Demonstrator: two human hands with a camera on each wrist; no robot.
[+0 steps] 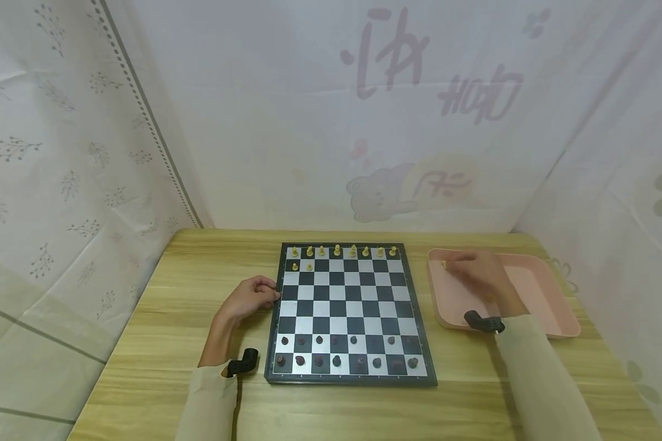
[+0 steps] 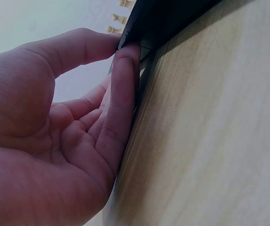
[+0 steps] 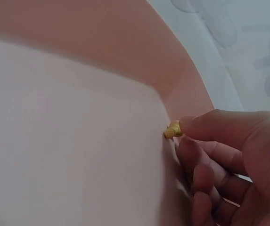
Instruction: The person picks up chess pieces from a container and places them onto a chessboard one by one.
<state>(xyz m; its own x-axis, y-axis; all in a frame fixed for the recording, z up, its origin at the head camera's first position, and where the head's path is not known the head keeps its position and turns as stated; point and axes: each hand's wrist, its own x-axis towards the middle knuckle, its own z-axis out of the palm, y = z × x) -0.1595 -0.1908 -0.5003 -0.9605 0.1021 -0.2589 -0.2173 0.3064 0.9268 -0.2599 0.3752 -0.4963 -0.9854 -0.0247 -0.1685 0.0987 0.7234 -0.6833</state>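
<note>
My left hand [image 1: 251,295] is at the left edge of a black-and-white chessboard [image 1: 338,293]; in the left wrist view its thumb and a finger pinch the board's dark rim [image 2: 146,28]. At the right, my right hand [image 1: 482,275] is over the left part of a pink tray [image 1: 546,294]. Between its thumb and fingertips it holds a small yellow chess piece [image 3: 173,129], close to the tray's wall; the fingers hide part of the piece. A row of yellow pieces [image 1: 337,250] lines the board's far edge, with two yellow pawns [image 1: 295,267] in front at the left.
Two rows of dark chess pieces [image 1: 337,361] stand along the board's near side. Board and tray lie on a wood-grain table [image 1: 198,269], with a gap between them. Printed cloth [image 1: 309,122] hangs behind the table and at both sides. Each wrist wears a black camera mount [image 1: 245,361].
</note>
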